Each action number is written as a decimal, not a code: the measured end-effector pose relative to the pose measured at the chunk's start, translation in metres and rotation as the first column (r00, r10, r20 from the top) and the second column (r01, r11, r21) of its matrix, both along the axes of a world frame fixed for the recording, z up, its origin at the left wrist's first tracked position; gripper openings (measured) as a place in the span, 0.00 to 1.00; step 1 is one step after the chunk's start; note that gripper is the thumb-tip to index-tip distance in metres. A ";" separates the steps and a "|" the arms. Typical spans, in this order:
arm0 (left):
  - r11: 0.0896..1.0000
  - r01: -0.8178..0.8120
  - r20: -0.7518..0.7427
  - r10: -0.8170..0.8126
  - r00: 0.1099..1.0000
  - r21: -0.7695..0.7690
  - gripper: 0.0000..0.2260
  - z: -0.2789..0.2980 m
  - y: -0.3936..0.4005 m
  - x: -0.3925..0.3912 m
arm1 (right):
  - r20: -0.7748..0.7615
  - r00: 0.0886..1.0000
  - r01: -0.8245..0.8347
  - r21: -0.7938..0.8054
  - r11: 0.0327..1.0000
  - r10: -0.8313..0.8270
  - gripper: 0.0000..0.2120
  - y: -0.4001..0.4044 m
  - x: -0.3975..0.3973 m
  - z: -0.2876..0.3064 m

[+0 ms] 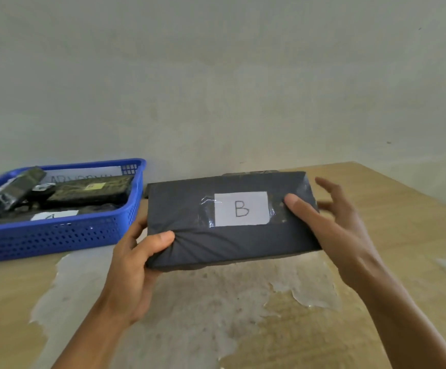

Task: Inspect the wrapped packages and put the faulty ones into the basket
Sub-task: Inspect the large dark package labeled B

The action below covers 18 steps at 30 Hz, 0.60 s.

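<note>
One head-worn view looks forward and slightly down from close above the table (376,209), facing the wall (216,75) behind it. The table's near part fills the lower frame; the wall fills the upper half. No second view exists.

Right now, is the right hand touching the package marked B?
Touching. The head view shows the right hand with its thumb pressed on the top of the package beside the B label.
</note>
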<state>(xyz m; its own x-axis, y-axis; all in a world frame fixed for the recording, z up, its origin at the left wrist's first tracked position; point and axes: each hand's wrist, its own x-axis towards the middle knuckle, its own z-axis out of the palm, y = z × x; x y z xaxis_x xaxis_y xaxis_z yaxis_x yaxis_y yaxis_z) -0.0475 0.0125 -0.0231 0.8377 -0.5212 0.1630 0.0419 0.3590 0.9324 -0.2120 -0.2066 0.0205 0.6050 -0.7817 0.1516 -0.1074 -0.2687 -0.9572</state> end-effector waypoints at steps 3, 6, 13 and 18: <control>1.000 -0.012 -0.034 0.013 0.999 0.006 0.36 -0.007 0.005 -0.006 | 0.129 0.982 -0.160 0.191 0.969 0.137 0.22 0.005 0.001 -0.012; 0.998 -0.014 -0.005 0.014 1.000 0.056 0.35 -0.003 0.010 -0.010 | 0.243 0.959 -0.190 0.161 0.968 0.148 0.11 0.012 0.001 -0.021; 0.969 -0.132 -0.031 0.142 0.989 0.211 0.17 0.009 0.003 -0.018 | 0.309 0.936 -0.212 0.111 0.971 0.169 0.12 0.018 -0.001 -0.033; 0.955 -0.200 -0.010 0.207 0.978 0.221 0.11 0.014 0.002 -0.021 | 0.293 0.939 -0.225 0.132 0.965 0.179 0.16 0.020 0.003 -0.034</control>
<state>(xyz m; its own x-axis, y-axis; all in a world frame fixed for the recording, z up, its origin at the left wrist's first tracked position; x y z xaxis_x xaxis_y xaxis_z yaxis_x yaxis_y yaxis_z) -0.0686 0.0146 -0.0087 0.9326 -0.3592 0.0350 0.0212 0.1512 0.9883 -0.2090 -0.1869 -0.0132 0.7050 -0.6750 0.2177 0.2079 -0.0969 -0.9734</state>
